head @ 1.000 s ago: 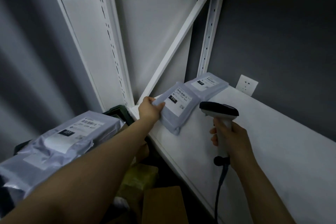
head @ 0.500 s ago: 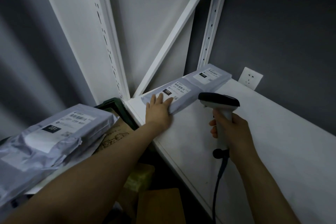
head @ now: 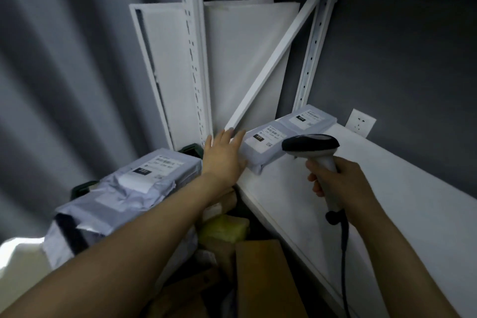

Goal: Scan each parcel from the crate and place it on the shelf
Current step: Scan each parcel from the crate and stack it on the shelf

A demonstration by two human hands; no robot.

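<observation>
Left fingers [head: 233,135]: lying spread and flat, tips resting against the near end of a grey parcel [head: 263,146], gripping nothing.
Left hand [head: 223,156]: reaching palm-down over the shelf [head: 387,201] corner, forearm stretching across the crate [head: 191,150].
Right fingers [head: 313,179]: wrapping tight around the scanner [head: 311,146] handle.
Right hand [head: 338,181]: holding the scanner upright above the shelf, head pointing left toward the parcel, cable [head: 344,253] hanging below.
Parcel: lying flat on the shelf by the left corner, label up.
Second parcel [head: 308,120]: lying just behind it, the two touching end to end.
Bagged parcel [head: 124,188]: sitting on top of the crate pile, left of the shelf, label up.
Boxes [head: 260,273]: showing below, between crate and shelf.
</observation>
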